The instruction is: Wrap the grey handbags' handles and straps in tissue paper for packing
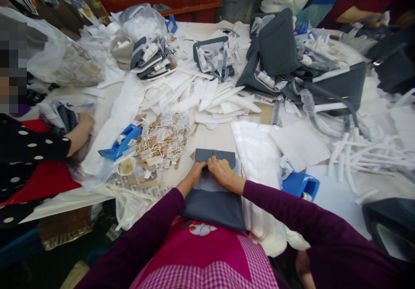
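Now, from the left: a blue tape dispenser (125,142) and a heap of tags (165,138) lie out beyond the fingers, on their left. Here's the left hand (194,173), fingers curled tight on the grey bag (214,211), which lies right under them. And the right hand (223,171) clamps near its flap (203,155) too, exact pinch hidden! Seems close flap work; the next move calls for steady, matched pressure. White plastic (259,150) lies just right of the fingers.

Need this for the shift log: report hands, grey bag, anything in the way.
Left hand and right hand together on upper part of grey bag. Bag before pink apron. Heaped tags to left, white plastic to right; neither covers the hands.
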A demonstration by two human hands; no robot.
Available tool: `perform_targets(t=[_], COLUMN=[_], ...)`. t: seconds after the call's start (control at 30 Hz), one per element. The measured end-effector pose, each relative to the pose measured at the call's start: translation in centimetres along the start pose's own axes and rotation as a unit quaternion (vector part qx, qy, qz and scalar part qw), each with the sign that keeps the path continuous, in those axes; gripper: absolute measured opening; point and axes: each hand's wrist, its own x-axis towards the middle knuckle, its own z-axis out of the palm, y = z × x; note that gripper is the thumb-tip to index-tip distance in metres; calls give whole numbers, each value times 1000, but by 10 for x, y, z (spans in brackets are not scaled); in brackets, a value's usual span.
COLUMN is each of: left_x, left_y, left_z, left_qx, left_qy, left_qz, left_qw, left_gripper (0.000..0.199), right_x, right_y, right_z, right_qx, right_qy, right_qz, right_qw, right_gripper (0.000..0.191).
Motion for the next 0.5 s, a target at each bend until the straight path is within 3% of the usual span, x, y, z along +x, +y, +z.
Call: perform_targets(t=[0.13,0.27,0.37,0.5], left_x=[3,4,4,4], left_y=[-7,-12,-13,-12], left_z=[4,9,10,8], left_qx=[-45,-75,-83,-87], left_qy=[32,49,50,49], left_qz=[-23,-44,-52,-57], left_qw=[998,995,994,993], left_gripper=[9,16,15,13], right_x=[4,9,8,2], right_y=[22,41,46,44], right_z=[1,9,13,10], right_qx=[89,167,210,208], right_qy=[42,18,12,64], right_qz=[104,167,185,165], right_qw=[990,972,960,962], right_gripper=[11,12,13,7])
